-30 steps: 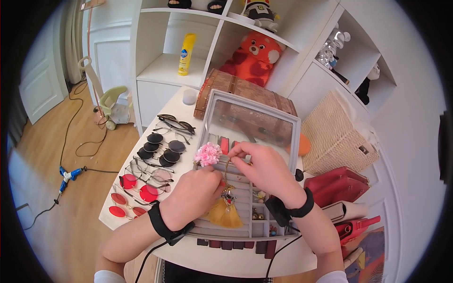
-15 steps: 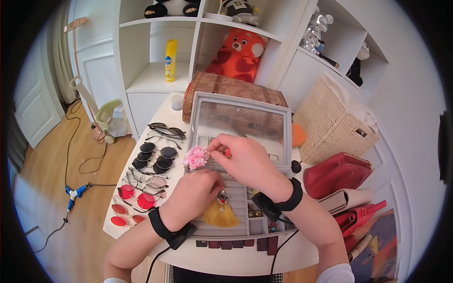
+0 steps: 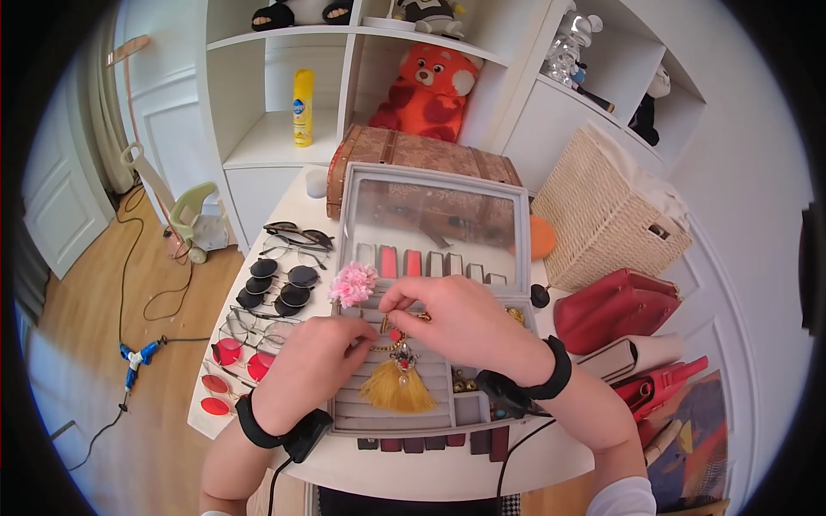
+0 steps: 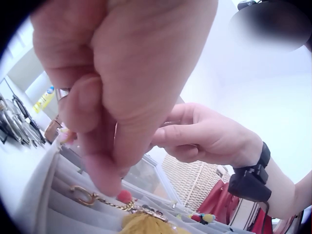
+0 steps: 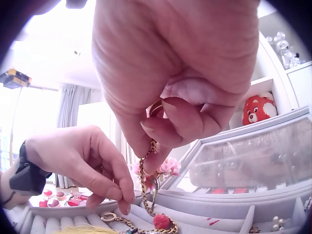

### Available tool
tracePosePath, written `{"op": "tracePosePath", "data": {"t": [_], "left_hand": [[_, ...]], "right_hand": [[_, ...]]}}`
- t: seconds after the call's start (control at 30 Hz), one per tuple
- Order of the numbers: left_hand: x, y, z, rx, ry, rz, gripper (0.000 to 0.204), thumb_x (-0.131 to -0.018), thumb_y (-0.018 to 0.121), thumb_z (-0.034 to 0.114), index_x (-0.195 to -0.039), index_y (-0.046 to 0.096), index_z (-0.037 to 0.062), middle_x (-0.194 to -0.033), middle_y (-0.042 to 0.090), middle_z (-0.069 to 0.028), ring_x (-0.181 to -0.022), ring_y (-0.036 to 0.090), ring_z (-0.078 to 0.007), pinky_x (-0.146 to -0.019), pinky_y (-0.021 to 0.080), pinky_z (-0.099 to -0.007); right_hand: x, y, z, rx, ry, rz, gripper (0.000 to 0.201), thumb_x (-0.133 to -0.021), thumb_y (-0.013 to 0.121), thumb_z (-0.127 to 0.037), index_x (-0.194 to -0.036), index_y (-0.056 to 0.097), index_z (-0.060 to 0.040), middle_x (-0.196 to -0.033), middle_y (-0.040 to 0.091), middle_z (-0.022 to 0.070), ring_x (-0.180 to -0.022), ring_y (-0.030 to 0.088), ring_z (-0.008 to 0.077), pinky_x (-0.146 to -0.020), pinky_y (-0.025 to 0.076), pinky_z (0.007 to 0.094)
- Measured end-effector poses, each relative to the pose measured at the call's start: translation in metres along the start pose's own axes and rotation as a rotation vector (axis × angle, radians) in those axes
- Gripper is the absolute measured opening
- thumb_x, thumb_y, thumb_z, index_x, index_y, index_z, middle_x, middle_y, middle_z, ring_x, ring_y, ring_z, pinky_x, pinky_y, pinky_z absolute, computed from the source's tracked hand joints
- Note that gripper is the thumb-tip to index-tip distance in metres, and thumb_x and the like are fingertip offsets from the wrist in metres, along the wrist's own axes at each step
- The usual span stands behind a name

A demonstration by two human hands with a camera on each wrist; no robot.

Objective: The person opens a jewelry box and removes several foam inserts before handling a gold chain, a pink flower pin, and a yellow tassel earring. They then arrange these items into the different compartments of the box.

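A gold chain (image 5: 142,183) with a red bead (image 5: 162,222) and a yellow tassel (image 3: 397,389) lies partly on the grey padded rolls of a jewelry box (image 3: 526,245). My right hand (image 3: 456,314) pinches one end of the chain, lifting that part above the rolls. Its other end, a gold ring (image 4: 84,196), rests loose on the padding. My left hand (image 3: 314,361) hovers just above this ring, fingers loosely bent with nothing between them. A pink flower (image 3: 354,284) stands at the box's left side, near the hinge.
Several sunglasses and spectacles (image 3: 292,297) line the table's left side. Small dark red cases (image 3: 413,444) lie along the front of the box. Behind the raised glass lid sits a brown chest (image 3: 422,159). A wicker basket (image 3: 615,215) and red handbags (image 3: 613,314) stand at right.
My left hand has drawn away to the left from the tassel's top. My right hand has come down and nearer with the chain end, and more of the chain now lies on the rolls.
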State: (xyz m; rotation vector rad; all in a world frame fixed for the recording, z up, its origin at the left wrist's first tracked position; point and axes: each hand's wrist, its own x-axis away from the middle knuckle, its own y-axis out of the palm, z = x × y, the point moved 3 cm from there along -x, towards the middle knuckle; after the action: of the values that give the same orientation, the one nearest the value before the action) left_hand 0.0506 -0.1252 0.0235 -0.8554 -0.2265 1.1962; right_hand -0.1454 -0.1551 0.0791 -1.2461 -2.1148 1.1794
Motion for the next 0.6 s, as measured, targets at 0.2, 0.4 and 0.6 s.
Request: {"op": "tracePosePath", "data": {"t": [0.2,0.4,0.6], "left_hand": [[-0.005,-0.007,0.008,0.042,-0.034,0.111,0.016,-0.093,0.070,0.006,-0.109,0.074,0.0024,-0.090,0.075,-0.0169,-0.073,0.073,-0.0302,-0.069,0.057,-0.0394],[0.000,0.007,0.009,-0.033,0.068,-0.013,0.021,-0.095,0.068,0.005,-0.115,0.074,0.0024,-0.097,0.074,-0.0170,-0.083,0.072,-0.0352,-0.074,0.058,-0.0414],[-0.005,0.019,0.007,-0.064,0.116,-0.070,0.021,-0.096,0.068,0.006,-0.115,0.077,0.0046,-0.107,0.071,-0.0155,-0.095,0.071,-0.0373,-0.082,0.058,-0.0443]], "right_hand": [[0.003,0.001,-0.002,0.020,-0.074,-0.050,0.018,-0.097,0.069,-0.022,-0.110,0.076,-0.0111,-0.101,0.081,0.0068,-0.089,0.077,0.0291,-0.081,0.059,0.0384],[0.020,0.002,0.010,0.120,-0.102,-0.166,0.018,-0.097,0.070,-0.021,-0.111,0.077,-0.0123,-0.099,0.081,0.0071,-0.089,0.077,0.0296,-0.080,0.058,0.0388],[0.029,-0.009,0.025,0.117,0.041,-0.099,0.018,-0.097,0.070,-0.020,-0.112,0.077,-0.0115,-0.099,0.080,0.0082,-0.092,0.077,0.0291,-0.080,0.059,0.0392]]}}
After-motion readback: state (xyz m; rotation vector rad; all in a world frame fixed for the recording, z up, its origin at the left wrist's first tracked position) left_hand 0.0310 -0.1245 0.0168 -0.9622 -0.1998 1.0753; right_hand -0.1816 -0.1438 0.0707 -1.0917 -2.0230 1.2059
